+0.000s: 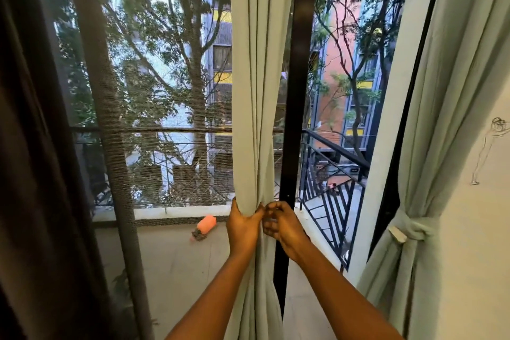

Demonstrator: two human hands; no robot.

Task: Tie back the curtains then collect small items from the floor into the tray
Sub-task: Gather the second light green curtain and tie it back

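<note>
A pale green curtain [256, 77] hangs in the middle of the window and is gathered into a narrow bunch at waist height. My left hand [242, 225] wraps around the bunch from the left. My right hand [281, 225] pinches it from the right, fingers curled at the fabric; whether a tie is in them I cannot tell. A second pale green curtain [452, 91] at the right is held back by a knotted band [414, 228]. No tray or floor items inside the room are in view.
A dark curtain [30, 146] fills the left edge. Behind the glass lie a mesh screen, a black door frame [296, 91], a balcony floor with an orange object [204, 226] and a black railing [331, 201]. A white wall [483, 201] stands at right.
</note>
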